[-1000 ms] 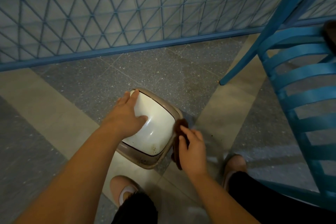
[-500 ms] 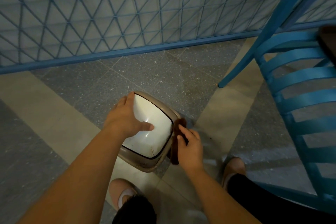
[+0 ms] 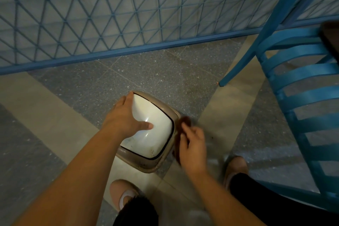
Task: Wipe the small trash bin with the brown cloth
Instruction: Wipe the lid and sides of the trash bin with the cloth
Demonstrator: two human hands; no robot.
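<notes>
The small trash bin (image 3: pixel 156 161) stands on the floor below me, with a beige rim and a white swing lid (image 3: pixel 156 124). My left hand (image 3: pixel 124 119) lies flat on the lid's left side, thumb stretched across the white surface. My right hand (image 3: pixel 192 145) presses the brown cloth (image 3: pixel 185 120) against the bin's right outer side. Most of the cloth is hidden behind that hand and blurred by motion.
A blue slatted chair (image 3: pixel 302 97) stands close on the right, one leg (image 3: pixel 236 71) reaching the floor just beyond the bin. A blue lattice fence (image 3: pixel 128 14) runs across the back. My two feet (image 3: pixel 126 194) are right below the bin.
My right hand has slid the cloth a little along the bin's right side and is now blurred. The left hand has shifted slightly on the lid, which has tilted a bit.
</notes>
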